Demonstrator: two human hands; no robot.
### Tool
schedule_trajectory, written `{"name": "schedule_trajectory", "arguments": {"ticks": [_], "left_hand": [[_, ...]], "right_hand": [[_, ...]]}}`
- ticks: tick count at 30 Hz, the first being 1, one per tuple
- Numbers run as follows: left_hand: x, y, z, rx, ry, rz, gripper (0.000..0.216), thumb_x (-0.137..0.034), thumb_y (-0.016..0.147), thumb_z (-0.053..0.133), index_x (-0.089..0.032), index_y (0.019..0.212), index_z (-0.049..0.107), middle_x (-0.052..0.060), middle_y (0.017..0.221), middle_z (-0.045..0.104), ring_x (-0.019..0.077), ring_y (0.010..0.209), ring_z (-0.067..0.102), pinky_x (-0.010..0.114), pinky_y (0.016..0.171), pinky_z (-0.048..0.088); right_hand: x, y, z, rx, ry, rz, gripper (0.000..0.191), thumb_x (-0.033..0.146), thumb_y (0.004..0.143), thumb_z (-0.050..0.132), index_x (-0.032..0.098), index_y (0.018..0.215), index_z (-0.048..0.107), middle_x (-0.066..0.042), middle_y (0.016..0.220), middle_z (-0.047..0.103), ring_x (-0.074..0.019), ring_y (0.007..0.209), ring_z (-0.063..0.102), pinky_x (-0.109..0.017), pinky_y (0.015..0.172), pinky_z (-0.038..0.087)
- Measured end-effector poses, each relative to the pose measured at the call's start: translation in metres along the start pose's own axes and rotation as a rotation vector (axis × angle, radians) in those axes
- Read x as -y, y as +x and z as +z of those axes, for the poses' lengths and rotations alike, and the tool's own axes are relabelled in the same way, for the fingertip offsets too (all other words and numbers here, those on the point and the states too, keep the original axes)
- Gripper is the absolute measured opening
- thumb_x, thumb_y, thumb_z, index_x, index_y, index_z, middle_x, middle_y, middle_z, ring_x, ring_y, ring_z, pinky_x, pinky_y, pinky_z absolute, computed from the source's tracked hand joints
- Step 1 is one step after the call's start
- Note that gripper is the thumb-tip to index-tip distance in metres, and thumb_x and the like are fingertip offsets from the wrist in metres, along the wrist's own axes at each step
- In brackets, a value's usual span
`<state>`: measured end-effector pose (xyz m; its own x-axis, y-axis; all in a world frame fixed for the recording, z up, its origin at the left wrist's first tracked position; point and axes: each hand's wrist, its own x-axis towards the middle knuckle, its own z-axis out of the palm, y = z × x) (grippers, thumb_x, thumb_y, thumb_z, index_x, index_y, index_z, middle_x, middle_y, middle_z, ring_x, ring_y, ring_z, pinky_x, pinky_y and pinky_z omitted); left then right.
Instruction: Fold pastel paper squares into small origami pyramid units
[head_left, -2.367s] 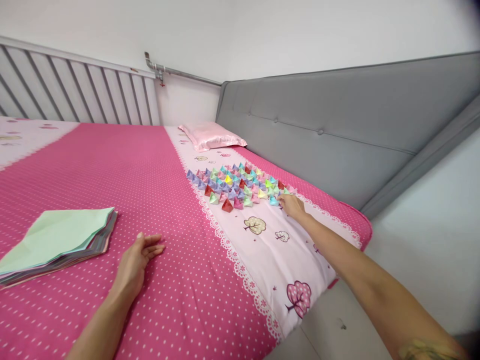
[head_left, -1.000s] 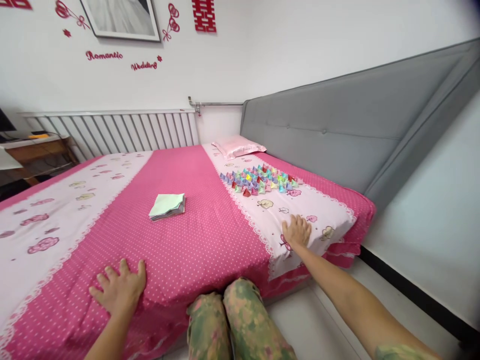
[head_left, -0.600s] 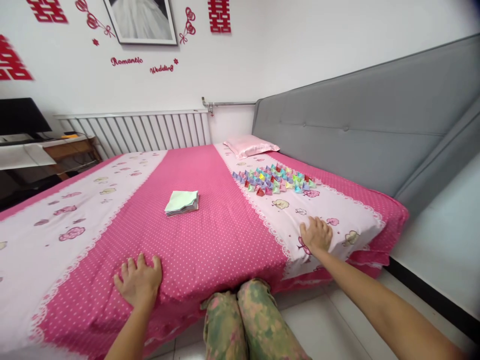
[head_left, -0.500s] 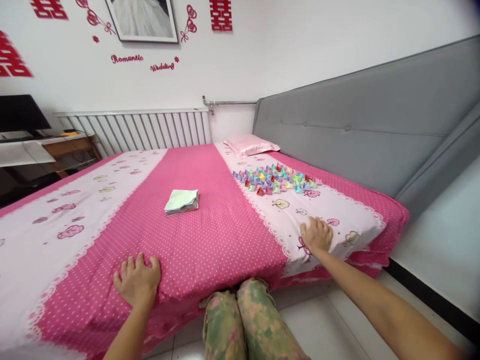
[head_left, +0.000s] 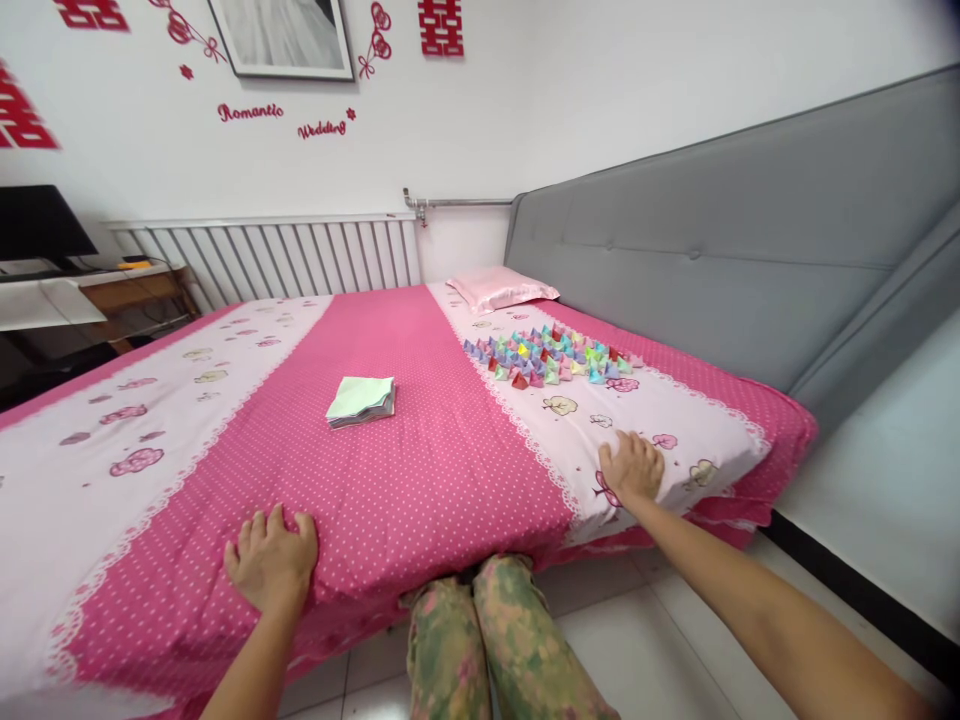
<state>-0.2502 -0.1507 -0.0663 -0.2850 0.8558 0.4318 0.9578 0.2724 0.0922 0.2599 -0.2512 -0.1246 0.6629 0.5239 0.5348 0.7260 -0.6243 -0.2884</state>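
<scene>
My left hand (head_left: 271,560) lies palm down with fingers spread on the pink dotted part of the bedspread (head_left: 420,480), near the bed's front edge. On the pale printed band, my right hand (head_left: 634,468) also rests flat, fingers apart, holding nothing. Between and beyond the hands sits a stack of paper sheets (head_left: 361,400), pale green on top. Farther back on the right, several small folded paper pieces (head_left: 551,355) in many colours stand grouped in rows; my right hand is nearest to them but apart.
A pink pillow (head_left: 501,288) lies behind the folded pieces, by the grey padded headboard (head_left: 697,220). A radiator (head_left: 285,258) runs along the back wall. At the far left stands a desk (head_left: 127,290) with a monitor (head_left: 41,225). My knees (head_left: 480,630) touch the bed's front side.
The view has shifted very slightly. Both hands stay in place on the bedspread, and the paper stack and folded pieces have not moved.
</scene>
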Motion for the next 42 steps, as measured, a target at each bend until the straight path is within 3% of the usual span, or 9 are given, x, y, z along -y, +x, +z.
{"name": "schedule_trajectory", "arguments": {"ticks": [10, 15, 20, 23, 28, 32, 35, 38, 42], "left_hand": [[0.000, 0.000, 0.000, 0.006, 0.013, 0.006, 0.055, -0.042, 0.083, 0.027, -0.014, 0.124, 0.052, 0.012, 0.133, 0.050, 0.0254, 0.125, 0.039, 0.041, 0.103, 0.022], [-0.005, -0.002, -0.009, 0.056, 0.017, 0.014, 0.054, -0.038, 0.083, 0.031, -0.010, 0.124, 0.051, 0.018, 0.133, 0.048, 0.0295, 0.125, 0.038, 0.045, 0.103, 0.021], [-0.019, 0.015, -0.021, 0.122, -0.031, 0.250, 0.050, -0.027, 0.085, 0.030, -0.001, 0.122, 0.049, 0.026, 0.131, 0.046, 0.0336, 0.120, 0.044, 0.046, 0.099, 0.029], [-0.032, 0.037, -0.022, 0.121, -0.044, 0.308, 0.052, -0.028, 0.086, 0.033, -0.002, 0.130, 0.042, 0.025, 0.141, 0.034, 0.0319, 0.127, 0.038, 0.041, 0.102, 0.030], [-0.068, 0.070, -0.020, 0.105, -0.116, 0.415, 0.050, -0.029, 0.090, 0.029, -0.009, 0.136, 0.035, 0.016, 0.145, 0.032, 0.0270, 0.132, 0.033, 0.039, 0.106, 0.028], [-0.101, 0.088, -0.013, 0.091, -0.181, 0.420, 0.049, -0.031, 0.091, 0.031, -0.011, 0.135, 0.039, 0.018, 0.144, 0.033, 0.0294, 0.128, 0.039, 0.042, 0.101, 0.036], [-0.121, 0.096, -0.004, 0.116, -0.226, 0.490, 0.042, -0.031, 0.090, 0.035, -0.017, 0.126, 0.051, 0.014, 0.144, 0.035, 0.0276, 0.126, 0.042, 0.039, 0.102, 0.036], [-0.134, 0.102, 0.007, 0.147, -0.253, 0.569, 0.039, -0.030, 0.089, 0.040, -0.019, 0.123, 0.055, 0.010, 0.144, 0.036, 0.0251, 0.127, 0.042, 0.036, 0.105, 0.032], [-0.142, 0.107, 0.021, 0.163, -0.262, 0.591, 0.043, -0.029, 0.089, 0.038, -0.013, 0.126, 0.051, 0.014, 0.143, 0.037, 0.0249, 0.130, 0.037, 0.034, 0.108, 0.027]], "right_hand": [[0.000, 0.001, 0.000, 0.004, -0.002, 0.009, 0.047, 0.038, 0.085, 0.039, 0.011, 0.121, 0.053, -0.015, 0.128, 0.052, -0.0279, 0.119, 0.038, -0.044, 0.100, 0.023], [0.001, -0.001, -0.004, 0.010, 0.007, 0.004, 0.046, 0.036, 0.084, 0.040, 0.011, 0.120, 0.054, -0.016, 0.126, 0.053, -0.0289, 0.117, 0.041, -0.045, 0.098, 0.025], [-0.004, -0.003, -0.001, 0.021, 0.028, 0.012, 0.047, 0.038, 0.084, 0.040, 0.010, 0.119, 0.054, -0.017, 0.125, 0.053, -0.0314, 0.115, 0.042, -0.048, 0.097, 0.025], [-0.008, -0.003, 0.004, 0.026, 0.019, 0.010, 0.048, 0.041, 0.084, 0.038, 0.012, 0.120, 0.054, -0.016, 0.126, 0.053, -0.0308, 0.115, 0.043, -0.047, 0.097, 0.026], [-0.011, -0.005, 0.007, 0.006, 0.018, 0.007, 0.049, 0.042, 0.083, 0.038, 0.012, 0.118, 0.055, -0.015, 0.124, 0.054, -0.0305, 0.115, 0.044, -0.046, 0.098, 0.026], [-0.011, -0.005, 0.006, 0.004, 0.013, -0.006, 0.049, 0.040, 0.082, 0.037, 0.012, 0.118, 0.055, -0.016, 0.124, 0.055, -0.0310, 0.116, 0.044, -0.046, 0.097, 0.028], [-0.012, -0.004, 0.008, 0.013, 0.017, -0.012, 0.050, 0.041, 0.082, 0.037, 0.012, 0.118, 0.055, -0.017, 0.124, 0.055, -0.0315, 0.116, 0.045, -0.046, 0.097, 0.029], [-0.013, -0.004, 0.010, 0.008, 0.021, -0.008, 0.050, 0.042, 0.082, 0.037, 0.013, 0.120, 0.054, -0.016, 0.126, 0.054, -0.0314, 0.117, 0.044, -0.046, 0.097, 0.029], [-0.014, -0.005, 0.011, -0.018, 0.015, -0.012, 0.050, 0.042, 0.082, 0.036, 0.013, 0.119, 0.054, -0.016, 0.125, 0.054, -0.0314, 0.116, 0.045, -0.046, 0.098, 0.028]]}}
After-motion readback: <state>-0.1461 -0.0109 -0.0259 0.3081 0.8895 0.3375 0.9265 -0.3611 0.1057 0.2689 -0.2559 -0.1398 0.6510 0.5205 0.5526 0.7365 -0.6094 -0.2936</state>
